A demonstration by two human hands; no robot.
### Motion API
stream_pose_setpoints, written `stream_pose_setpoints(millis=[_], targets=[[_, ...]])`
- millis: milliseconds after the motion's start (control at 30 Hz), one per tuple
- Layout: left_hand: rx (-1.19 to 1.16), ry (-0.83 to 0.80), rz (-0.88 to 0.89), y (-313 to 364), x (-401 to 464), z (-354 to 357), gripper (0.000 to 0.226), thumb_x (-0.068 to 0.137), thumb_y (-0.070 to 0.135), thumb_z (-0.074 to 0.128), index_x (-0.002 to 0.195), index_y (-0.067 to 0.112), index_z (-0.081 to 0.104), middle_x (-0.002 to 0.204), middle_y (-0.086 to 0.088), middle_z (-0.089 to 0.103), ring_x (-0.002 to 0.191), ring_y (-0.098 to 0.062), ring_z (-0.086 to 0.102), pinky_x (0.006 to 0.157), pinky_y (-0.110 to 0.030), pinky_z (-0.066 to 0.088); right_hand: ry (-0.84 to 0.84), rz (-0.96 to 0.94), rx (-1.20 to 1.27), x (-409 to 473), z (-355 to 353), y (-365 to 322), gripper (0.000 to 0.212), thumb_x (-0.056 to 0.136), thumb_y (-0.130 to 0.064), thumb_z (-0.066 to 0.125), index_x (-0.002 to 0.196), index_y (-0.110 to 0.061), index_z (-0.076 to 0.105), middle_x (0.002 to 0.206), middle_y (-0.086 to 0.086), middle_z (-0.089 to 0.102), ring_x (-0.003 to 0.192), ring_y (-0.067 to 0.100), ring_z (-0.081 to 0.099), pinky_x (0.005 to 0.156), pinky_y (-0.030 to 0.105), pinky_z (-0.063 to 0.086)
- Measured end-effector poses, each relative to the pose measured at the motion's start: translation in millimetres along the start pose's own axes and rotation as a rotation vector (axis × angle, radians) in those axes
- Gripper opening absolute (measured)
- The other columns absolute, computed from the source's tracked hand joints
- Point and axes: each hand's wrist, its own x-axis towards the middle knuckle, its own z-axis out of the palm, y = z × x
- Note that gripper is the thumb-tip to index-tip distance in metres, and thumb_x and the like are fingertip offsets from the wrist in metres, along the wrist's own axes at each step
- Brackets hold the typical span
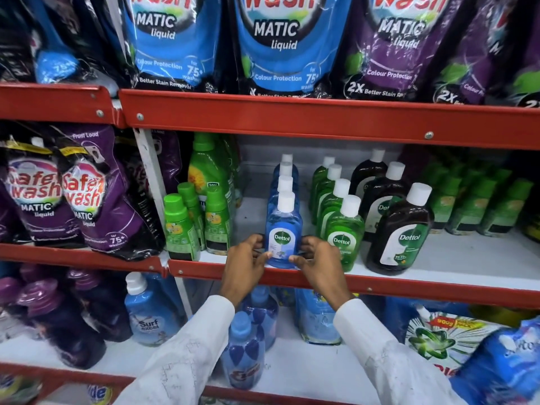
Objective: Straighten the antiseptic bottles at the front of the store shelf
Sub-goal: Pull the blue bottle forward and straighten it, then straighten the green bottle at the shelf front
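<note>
Middle shelf (438,263), white board with red front lip, antiseptic section. Front blue bottle (283,229): Dettol label facing out, white cap, upright at the front edge, heading a single file of 4 blue bottles running back into the shelf. Left hand (247,263): fingers curled round the bottle's left side, thumb on the lower front of the label. Right hand (317,260): mirrors it on the bottle's right side, thumb touching the lower front; the 2 hands grip the base between them. White sleeves (377,346) on both arms, reaching up from below. Just right of the held bottle: front green bottle (343,238), white cap, Dettol label, first of a file of 4, its lower left partly hidden by the right hand. Further right: brown bottle (400,232), larger, white cap, label facing out, with 2 more behind. Left of the blue file, apart from it: green-capped bottles (181,226). Upper shelf: Safewash Matic pouches (276,45), blue and purple.
</note>
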Motion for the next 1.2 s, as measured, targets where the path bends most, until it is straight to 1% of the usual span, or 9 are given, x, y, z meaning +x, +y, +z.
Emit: stream_pose_setpoints(millis=[167, 467, 600, 667, 733, 800, 933, 1067, 1200], targets=[[0.012, 0.019, -0.009, -2.2, -2.1, 1.1, 0.04, 0.086, 0.023, 0.074, 0.121, 0.008, 0.061, 0.109, -0.012, 0.075, 0.09, -0.02, 0.072, 0.083, -0.028, 0.056, 0.016, 0.002, 0.019, 1.9, 4.0, 6.4, 0.038, 0.078, -0.008, 0.082, 0.114, -0.008, 0.07, 0.106, 0.003, 0.077, 0.086, 0.007, 0.068, 0.071, 0.0, 0.048], [0.006, 0.05, -0.004, -1.8, -3.2, 3.9, 0.038, 0.085, 0.026, 0.074, 0.118, 0.01, 0.063, 0.107, -0.009, 0.076, 0.087, -0.015, 0.072, 0.083, -0.03, 0.058, 0.057, -0.026, 0.017, 1.9, 6.5, 10.9, 0.037, 0.081, -0.011, 0.08, 0.116, -0.008, 0.069, 0.11, 0.005, 0.077, 0.09, 0.007, 0.069, 0.07, -0.003, 0.046], [-0.028, 0.064, 0.009, -0.6, -7.7, 4.6, 0.037, 0.084, 0.025, 0.076, 0.116, 0.012, 0.064, 0.107, -0.006, 0.076, 0.088, -0.012, 0.07, 0.084, -0.028, 0.058, 0.053, -0.054, 0.049, -5.2, 2.5, 7.4, 0.04, 0.082, -0.012, 0.08, 0.12, -0.008, 0.068, 0.11, 0.002, 0.076, 0.094, 0.008, 0.07, 0.085, 0.013, 0.056], [-0.074, 0.191, 0.026, 2.6, -16.5, 6.4, 0.032, 0.083, 0.024, 0.077, 0.112, 0.015, 0.066, 0.106, -0.003, 0.073, 0.091, -0.012, 0.067, 0.084, -0.028, 0.056, 0.094, -0.058, 0.105, -15.4, -4.6, 7.9, 0.04, 0.082, -0.014, 0.08, 0.12, -0.011, 0.069, 0.106, -0.003, 0.075, 0.092, 0.006, 0.071, 0.086, 0.012, 0.055], [-0.1, 0.364, 0.078, 13.0, -30.6, 9.2, 0.018, 0.084, 0.016, 0.074, 0.102, 0.017, 0.068, 0.099, 0.0, 0.067, 0.088, -0.011, 0.062, 0.082, -0.023, 0.051, 0.243, -0.093, 0.156, -31.8, -15.8, 12.1, 0.029, 0.082, -0.017, 0.08, 0.11, -0.017, 0.074, 0.097, -0.006, 0.076, 0.085, 0.001, 0.071, 0.08, 0.012, 0.055], [-0.099, 0.425, 0.185, 31.4, -45.5, 17.7, 0.012, 0.084, 0.006, 0.072, 0.09, 0.016, 0.069, 0.09, 0.002, 0.065, 0.082, -0.01, 0.06, 0.079, -0.014, 0.046, 0.471, -0.166, 0.158, -50.0, -30.7, 19.9, 0.015, 0.082, -0.012, 0.079, 0.095, -0.019, 0.076, 0.087, -0.006, 0.076, 0.078, 0.005, 0.072, 0.077, 0.023, 0.058], [-0.147, 0.264, 0.254, 60.7, -51.4, 51.9, 0.015, 0.082, 0.01, 0.072, 0.096, 0.016, 0.071, 0.092, 0.001, 0.073, 0.083, -0.008, 0.064, 0.081, -0.017, 0.05, 0.649, -0.125, 0.131, -57.6, -52.4, 43.3, 0.018, 0.083, -0.008, 0.073, 0.096, -0.019, 0.069, 0.09, 0.0, 0.073, 0.078, 0.019, 0.069, 0.073, 0.041, 0.059], [-0.086, 0.08, 0.167, 78.7, -31.6, 79.0, 0.043, 0.086, 0.018, 0.067, 0.128, 0.012, 0.059, 0.119, -0.01, 0.07, 0.104, -0.022, 0.067, 0.094, -0.036, 0.054, 0.493, -0.039, 0.025, -41.5, -59.2, 60.4, 0.037, 0.086, -0.016, 0.072, 0.122, -0.016, 0.064, 0.109, 0.005, 0.072, 0.091, 0.023, 0.07, 0.084, 0.047, 0.059], [-0.118, -0.024, 0.108, 84.2, -16.1, 90.7, 0.035, 0.086, 0.016, 0.067, 0.119, 0.017, 0.057, 0.112, -0.006, 0.074, 0.1, -0.019, 0.07, 0.089, -0.042, 0.058, 0.377, -0.031, 0.0, -31.6, -64.7, 63.2, 0.032, 0.091, -0.014, 0.066, 0.123, -0.011, 0.068, 0.108, 0.007, 0.077, 0.094, 0.021, 0.073, 0.09, 0.044, 0.058]])
